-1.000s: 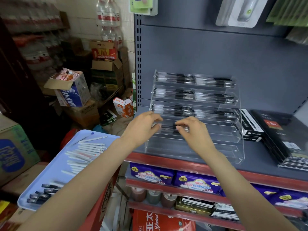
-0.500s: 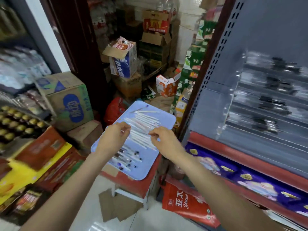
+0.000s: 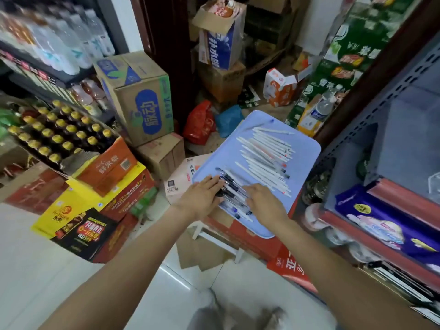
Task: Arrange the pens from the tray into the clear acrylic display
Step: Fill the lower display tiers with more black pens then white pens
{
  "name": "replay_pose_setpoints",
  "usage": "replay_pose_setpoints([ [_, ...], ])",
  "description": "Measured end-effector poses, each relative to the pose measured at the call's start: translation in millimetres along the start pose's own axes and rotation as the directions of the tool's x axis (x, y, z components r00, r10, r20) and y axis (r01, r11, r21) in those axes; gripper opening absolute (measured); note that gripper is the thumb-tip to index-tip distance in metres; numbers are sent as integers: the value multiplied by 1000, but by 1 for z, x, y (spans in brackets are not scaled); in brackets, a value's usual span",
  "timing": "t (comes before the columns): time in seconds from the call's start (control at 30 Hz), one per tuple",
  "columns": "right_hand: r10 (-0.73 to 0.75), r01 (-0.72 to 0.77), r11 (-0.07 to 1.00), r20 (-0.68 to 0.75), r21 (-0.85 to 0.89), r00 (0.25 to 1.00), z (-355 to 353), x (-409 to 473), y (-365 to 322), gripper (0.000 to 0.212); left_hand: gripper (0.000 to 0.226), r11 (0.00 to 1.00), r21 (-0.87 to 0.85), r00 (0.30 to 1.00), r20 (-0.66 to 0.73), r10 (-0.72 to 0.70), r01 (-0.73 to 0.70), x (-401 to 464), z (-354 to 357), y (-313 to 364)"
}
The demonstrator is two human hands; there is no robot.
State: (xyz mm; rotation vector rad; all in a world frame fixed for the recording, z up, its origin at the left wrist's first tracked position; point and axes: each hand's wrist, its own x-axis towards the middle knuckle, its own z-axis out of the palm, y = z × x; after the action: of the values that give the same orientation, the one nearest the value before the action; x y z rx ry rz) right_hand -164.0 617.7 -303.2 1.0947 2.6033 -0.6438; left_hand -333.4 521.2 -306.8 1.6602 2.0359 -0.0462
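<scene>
Our left hand (image 3: 202,197) and right hand (image 3: 264,201), fingers flat, rest on the dark-capped pens (image 3: 232,190), which lie diagonally between them on the tray (image 3: 307,153).

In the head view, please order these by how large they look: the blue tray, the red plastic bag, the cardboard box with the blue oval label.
1. blue tray
2. cardboard box with the blue oval label, nearly as large, though it stands farther away
3. red plastic bag, clearly smallest
</scene>
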Motion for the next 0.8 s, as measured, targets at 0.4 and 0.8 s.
replay_pose_setpoints([
  [0.4,133,-133,991,-9,-30,991,-16,15,-6,11,54,988,-153,998,-58,18,-27,10,8,-8],
  [0.8,208,-78,684,-92,725,974,-47,-19,-14,9,28,632,-773,955,-223,-193,-53,16,-30,36],
])
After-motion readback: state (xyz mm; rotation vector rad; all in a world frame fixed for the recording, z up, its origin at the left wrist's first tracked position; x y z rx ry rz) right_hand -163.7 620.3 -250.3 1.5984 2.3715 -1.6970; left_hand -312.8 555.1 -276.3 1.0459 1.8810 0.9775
